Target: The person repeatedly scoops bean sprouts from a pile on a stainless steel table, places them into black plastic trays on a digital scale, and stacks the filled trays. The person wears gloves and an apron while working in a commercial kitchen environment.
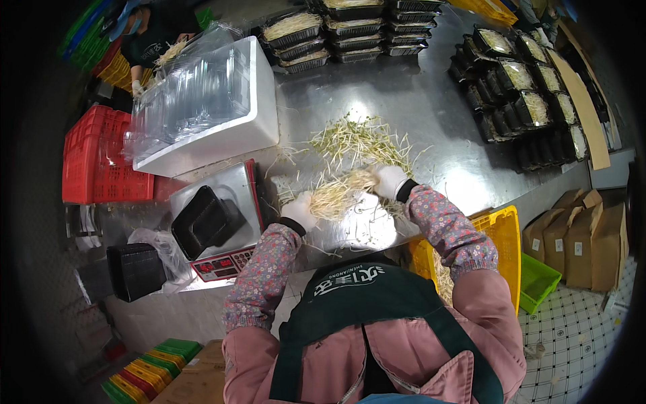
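Between my two white-gloved hands lies a bundle of pale bean-type sprouts [335,194] above the steel table. My left hand [301,209] grips its left end, and my right hand [389,182] closes around the right end. Just beyond them spreads a loose heap of green-topped sprouts [361,139] on the metal. To the left stands a digital scale [222,187] with a lit red display. On its plate an empty black plastic tray [194,224] sits tilted.
A white foam box [262,101] holds clear plastic lids [202,96]. Filled black trays [353,30] are stacked at the back; lidded packs [520,76] pile up right. A yellow crate [504,237] stands by my right arm, a red crate [96,156] far left. A co-worker [151,45] works top left.
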A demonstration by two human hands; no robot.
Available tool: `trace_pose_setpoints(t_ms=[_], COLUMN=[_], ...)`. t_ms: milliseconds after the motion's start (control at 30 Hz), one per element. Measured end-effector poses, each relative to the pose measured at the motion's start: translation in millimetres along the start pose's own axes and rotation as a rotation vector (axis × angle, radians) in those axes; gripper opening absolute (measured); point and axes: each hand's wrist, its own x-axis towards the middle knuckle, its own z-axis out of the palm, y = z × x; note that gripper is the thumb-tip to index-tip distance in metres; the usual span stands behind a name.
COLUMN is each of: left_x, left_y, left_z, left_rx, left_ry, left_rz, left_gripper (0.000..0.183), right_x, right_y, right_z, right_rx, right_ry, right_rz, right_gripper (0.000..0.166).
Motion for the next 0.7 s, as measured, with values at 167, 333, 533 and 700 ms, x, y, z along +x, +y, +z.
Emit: trace_pose_setpoints(t_ms=[167,333,533,700], left_x=[-22.0,-13.9,-58.0,-41.2], left_y=[-6.7,25.1,-37.5,16.7], left_z=[-21.6,-0.3,85.1,83.8], left_rx=[0.205,0.418,-0.439,-1.290], left_ry=[0.101,0.123,0.435,0.384], left_rz=[0.295,0.110,-0.191,-0.317], left_gripper=[0.046,0.099,0.091,0.076], right_x=[11.3,42.2,56.4,24.5], right_y=[-14.7,-55.3,-45.8,-102.7], right_z=[-41.1,-1.4,3.9,16.0], right_rx=[0.379,0.084,0.269,0.036], right_ry=[0.270,-0.325,-0.151,-0.198], right_rz=[0.090,0.056,0.035,-0.053], right_gripper=[0.053,0.089,0.112,0.140])
